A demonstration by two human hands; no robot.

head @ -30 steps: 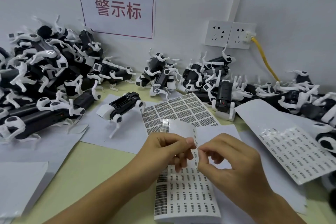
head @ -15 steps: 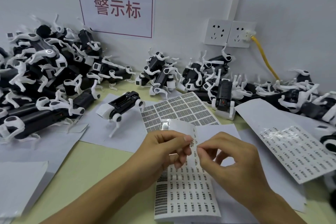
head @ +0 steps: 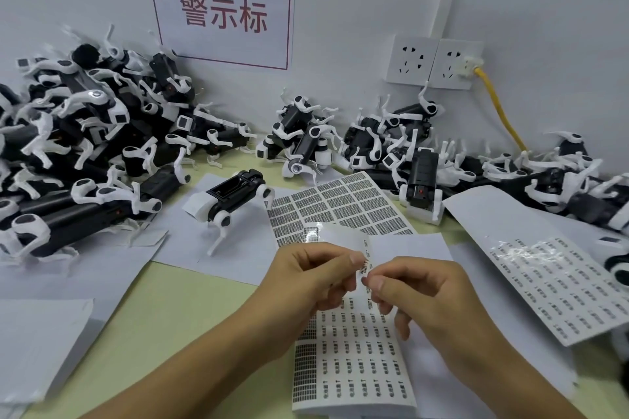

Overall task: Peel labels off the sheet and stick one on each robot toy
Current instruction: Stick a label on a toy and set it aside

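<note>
A label sheet point(head: 354, 360) with rows of small printed labels lies bent upward in front of me. My left hand point(head: 316, 282) grips its curled upper part between thumb and fingers. My right hand point(head: 418, 296) pinches a small label point(head: 365, 271) at the sheet's edge with thumb and forefinger, right next to my left thumb. A black and white robot toy point(head: 231, 201) stands alone on white paper, up and left of my hands. Heaps of the same robot toys lie at the left point(head: 85, 146), the back middle point(head: 299, 136) and the right point(head: 544, 180).
A second label sheet point(head: 337, 204) lies flat behind my hands and a third sheet point(head: 558, 286) at the right. White backing papers point(head: 37, 343) cover the left of the yellow-green table point(head: 177, 323). On the wall are a sign, sockets and a yellow cable point(head: 500, 112).
My right thumb and forefinger have closed in on the sheet's edge beside my left thumb, and both hands have shifted slightly. The sheets and toys lie where they were.
</note>
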